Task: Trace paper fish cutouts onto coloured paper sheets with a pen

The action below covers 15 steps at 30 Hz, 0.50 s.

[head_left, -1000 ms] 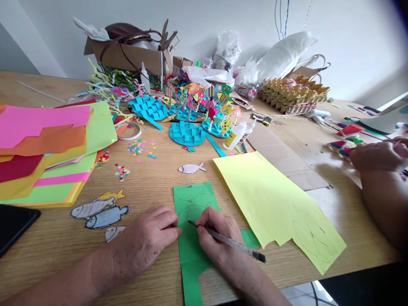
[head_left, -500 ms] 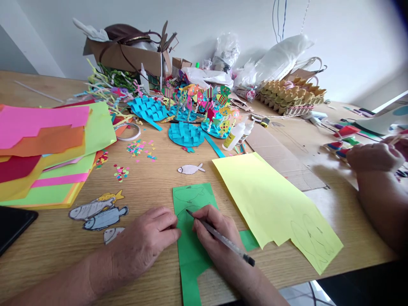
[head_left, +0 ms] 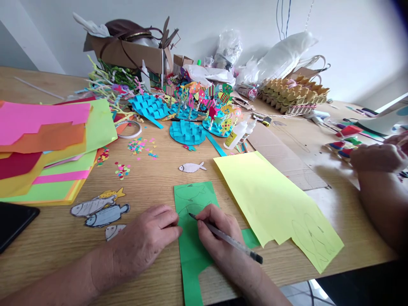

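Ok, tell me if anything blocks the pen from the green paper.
Nothing visible does: the right hand holds the pen with its tip at the green paper. The left hand is at the paper's left edge, clear of the tip.

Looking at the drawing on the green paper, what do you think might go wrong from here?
The left hand rests at the left edge of the green paper, so the sheet might slip under the pen in the right hand. The cut-out fish partly hidden by the left hand could get nudged.
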Tool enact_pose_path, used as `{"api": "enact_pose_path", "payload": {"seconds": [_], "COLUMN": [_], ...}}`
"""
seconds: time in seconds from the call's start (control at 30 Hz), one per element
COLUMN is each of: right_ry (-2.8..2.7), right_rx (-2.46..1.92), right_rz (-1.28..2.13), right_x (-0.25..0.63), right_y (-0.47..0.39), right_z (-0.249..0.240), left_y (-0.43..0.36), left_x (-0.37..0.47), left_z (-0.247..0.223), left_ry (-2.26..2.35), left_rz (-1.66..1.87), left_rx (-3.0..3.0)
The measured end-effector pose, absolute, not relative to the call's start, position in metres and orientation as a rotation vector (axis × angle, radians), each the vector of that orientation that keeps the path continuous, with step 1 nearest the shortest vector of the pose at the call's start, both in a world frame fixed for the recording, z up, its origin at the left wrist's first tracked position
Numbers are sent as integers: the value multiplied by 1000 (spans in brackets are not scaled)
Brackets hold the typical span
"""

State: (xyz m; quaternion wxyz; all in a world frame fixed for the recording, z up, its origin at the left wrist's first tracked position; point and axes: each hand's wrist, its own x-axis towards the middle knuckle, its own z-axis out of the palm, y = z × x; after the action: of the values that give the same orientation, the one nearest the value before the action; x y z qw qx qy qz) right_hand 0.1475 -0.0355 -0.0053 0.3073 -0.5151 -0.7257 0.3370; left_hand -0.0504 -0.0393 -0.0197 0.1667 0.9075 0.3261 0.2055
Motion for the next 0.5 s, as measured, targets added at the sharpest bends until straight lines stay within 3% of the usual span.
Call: {"api": "enact_pose_path", "payload": {"seconds": [0.5], "right_ry": [-1881], "right_rx": [-1352], "right_rz": [947], "right_x": [151], "right_y": [-38], "right_z": [-6], "left_y": [-38], "left_x": [-49], "left_z": [-19], "left_ry": [936], "left_rz": [647], "left_rx": [2612]}}
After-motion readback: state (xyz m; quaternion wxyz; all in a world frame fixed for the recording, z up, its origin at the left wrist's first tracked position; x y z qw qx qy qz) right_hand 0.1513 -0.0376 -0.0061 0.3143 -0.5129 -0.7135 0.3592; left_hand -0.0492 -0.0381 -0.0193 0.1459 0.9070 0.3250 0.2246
